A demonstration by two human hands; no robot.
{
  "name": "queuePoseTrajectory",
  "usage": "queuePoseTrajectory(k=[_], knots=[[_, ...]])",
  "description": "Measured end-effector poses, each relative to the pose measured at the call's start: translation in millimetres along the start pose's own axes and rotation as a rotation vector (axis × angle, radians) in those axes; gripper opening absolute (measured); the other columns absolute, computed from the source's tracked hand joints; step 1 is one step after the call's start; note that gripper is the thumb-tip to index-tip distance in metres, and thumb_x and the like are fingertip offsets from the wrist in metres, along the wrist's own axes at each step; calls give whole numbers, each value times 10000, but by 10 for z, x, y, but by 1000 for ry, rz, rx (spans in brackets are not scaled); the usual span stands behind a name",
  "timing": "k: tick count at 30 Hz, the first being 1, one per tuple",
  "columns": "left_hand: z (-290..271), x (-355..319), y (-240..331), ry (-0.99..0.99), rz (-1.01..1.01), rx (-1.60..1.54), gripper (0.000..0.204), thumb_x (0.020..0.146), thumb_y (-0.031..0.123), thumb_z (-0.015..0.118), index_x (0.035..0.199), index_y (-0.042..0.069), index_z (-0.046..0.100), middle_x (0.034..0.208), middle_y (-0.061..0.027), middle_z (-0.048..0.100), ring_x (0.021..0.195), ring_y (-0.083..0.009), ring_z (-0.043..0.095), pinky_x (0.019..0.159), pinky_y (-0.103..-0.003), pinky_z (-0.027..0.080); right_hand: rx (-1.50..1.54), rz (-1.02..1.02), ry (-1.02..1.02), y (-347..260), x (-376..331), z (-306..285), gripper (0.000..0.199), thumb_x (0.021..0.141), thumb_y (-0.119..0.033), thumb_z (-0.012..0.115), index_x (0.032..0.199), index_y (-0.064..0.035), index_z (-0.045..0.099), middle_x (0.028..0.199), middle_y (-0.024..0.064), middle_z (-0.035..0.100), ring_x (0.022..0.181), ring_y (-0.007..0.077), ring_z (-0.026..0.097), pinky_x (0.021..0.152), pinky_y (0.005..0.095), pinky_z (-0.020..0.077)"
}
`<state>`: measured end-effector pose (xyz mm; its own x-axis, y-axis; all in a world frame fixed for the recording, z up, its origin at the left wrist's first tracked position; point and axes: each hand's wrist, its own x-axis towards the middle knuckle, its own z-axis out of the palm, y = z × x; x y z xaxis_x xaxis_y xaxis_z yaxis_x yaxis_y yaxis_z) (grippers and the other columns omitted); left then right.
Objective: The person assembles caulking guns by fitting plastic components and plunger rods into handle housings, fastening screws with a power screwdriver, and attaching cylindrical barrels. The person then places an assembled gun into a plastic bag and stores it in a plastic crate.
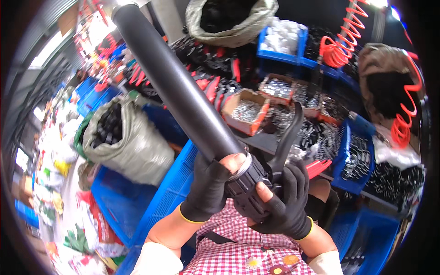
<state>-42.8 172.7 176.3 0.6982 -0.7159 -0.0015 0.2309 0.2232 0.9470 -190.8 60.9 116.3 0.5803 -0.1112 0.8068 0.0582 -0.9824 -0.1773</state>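
Note:
A long black tube (pixel 176 82) slants from the upper left down to my lap, its far end high in the view. At its near end sits a black ribbed plastic head (pixel 245 188). My left hand (pixel 206 185), in a black glove with a bare thumb tip, is closed around the tube just beside this head. A curved black lever (pixel 288 137) rises from the head. My right hand (pixel 288 201), gloved the same way, is closed on the head near the lever's base, its thumb tip pressed against it. The palm sides of both grips are hidden.
Ahead is a bench with boxes of small metal parts (pixel 247 110), red-and-black parts (pixel 213 87) and a blue bin of white pieces (pixel 282 39). A blue crate (pixel 172 181) and a large sack (pixel 137 142) stand left. Red coiled hoses (pixel 337 50) hang right.

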Motion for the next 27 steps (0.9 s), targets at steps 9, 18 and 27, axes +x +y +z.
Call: queuePoseTrajectory(k=[9, 18, 27], knots=[[377, 199, 94, -555, -178, -49, 811, 701, 264, 752, 1388, -13, 423, 1260, -126, 582, 1155, -209, 577, 1018, -365, 434, 717, 266, 137, 194, -308, -107, 1098, 633, -351, 871, 1491, -1, 281, 1275, 260, 459, 1136, 369, 517, 958, 459, 419], [579, 197, 446, -501, 626, 1674, 492, 704, 232, 789, 1101, 21, 590, 980, -98, 650, 879, -258, 645, 825, -416, 517, -691, -230, 76, 854, 454, -882, 622, 647, -286, 768, 1204, -100, 564, 1130, 123, 621, 1094, 281, 594, 895, 450, 488], [1233, 268, -438, -380, 538, -48, 1193, 616, 531, 860, 1515, 71, 226, 1425, -118, 411, 1327, -298, 408, 1122, -442, 334, 408, 572, -138, 596, -318, -738, 587, 664, -242, 780, 1141, -15, 522, 944, 164, 671, 809, 349, 688, 692, 417, 544]])
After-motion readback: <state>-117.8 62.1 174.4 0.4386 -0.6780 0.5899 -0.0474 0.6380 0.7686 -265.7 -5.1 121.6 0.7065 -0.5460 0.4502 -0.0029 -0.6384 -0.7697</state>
